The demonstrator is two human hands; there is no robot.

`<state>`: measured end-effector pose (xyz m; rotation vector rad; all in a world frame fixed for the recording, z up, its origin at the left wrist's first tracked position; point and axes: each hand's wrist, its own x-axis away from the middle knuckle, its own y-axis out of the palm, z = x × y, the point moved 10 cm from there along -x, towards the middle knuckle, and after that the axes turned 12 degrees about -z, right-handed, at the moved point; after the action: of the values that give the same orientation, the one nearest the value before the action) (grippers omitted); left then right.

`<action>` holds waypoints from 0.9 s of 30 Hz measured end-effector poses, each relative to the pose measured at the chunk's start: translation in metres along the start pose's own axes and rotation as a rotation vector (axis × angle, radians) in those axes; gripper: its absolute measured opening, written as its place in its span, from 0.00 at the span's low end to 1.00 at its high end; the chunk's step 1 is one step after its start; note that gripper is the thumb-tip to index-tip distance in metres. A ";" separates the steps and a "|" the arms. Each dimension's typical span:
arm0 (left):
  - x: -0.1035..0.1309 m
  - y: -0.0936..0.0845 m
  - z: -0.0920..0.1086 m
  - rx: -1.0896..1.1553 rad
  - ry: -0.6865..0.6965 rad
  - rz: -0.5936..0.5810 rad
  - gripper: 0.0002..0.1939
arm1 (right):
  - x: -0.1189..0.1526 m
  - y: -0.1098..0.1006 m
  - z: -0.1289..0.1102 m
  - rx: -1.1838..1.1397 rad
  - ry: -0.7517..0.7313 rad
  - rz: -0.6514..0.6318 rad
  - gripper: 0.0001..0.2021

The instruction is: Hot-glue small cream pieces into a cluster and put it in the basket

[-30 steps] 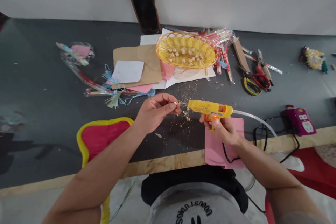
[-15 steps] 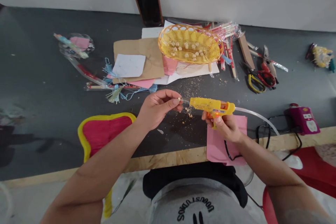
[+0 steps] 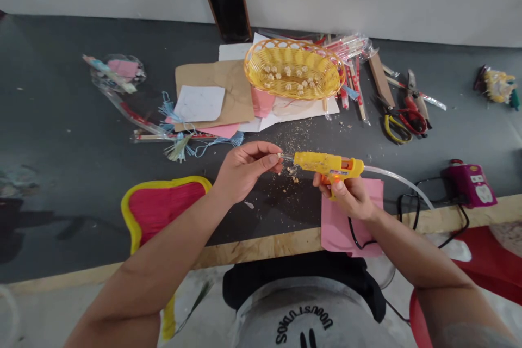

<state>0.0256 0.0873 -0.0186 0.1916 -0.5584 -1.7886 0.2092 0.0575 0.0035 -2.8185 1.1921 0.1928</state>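
Note:
My right hand point(image 3: 350, 193) is wrapped round the handle of a yellow hot glue gun point(image 3: 322, 163), with a long clear glue stick point(image 3: 399, 180) trailing from its back. The gun's nozzle points left at my left hand point(image 3: 253, 166). Between thumb and fingertips, that hand pinches a tiny pale piece point(image 3: 279, 155), too small to name, right by the nozzle tip. Pale crumbs point(image 3: 294, 174) lie scattered on the dark table below. Behind the hands, a yellow wicker basket point(image 3: 293, 87) holds several small beige clusters.
Brown paper point(image 3: 236, 87) and white sheets lie under the basket. Pliers and scissors point(image 3: 411, 119) are at right, near a purple power box point(image 3: 473, 185) with black cable. Blue tassels point(image 3: 228, 140) lie at left. A red chair with yellow edging point(image 3: 167, 206) stands by the table's front.
Both hands hold nearly the same pose, with the glue gun tip still at the pinched piece. The view has shifted very slightly.

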 end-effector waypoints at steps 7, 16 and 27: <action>0.001 -0.003 0.000 -0.019 -0.002 0.019 0.15 | 0.002 -0.002 0.006 -0.009 0.027 0.009 0.17; 0.001 -0.002 0.000 -0.018 0.013 0.006 0.14 | 0.001 0.001 0.002 -0.015 0.011 -0.012 0.17; 0.001 -0.006 0.000 -0.013 0.004 0.037 0.14 | 0.001 -0.001 0.003 0.012 0.024 -0.003 0.17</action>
<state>0.0203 0.0878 -0.0215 0.1747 -0.5441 -1.7547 0.2101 0.0579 0.0001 -2.8198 1.1895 0.1515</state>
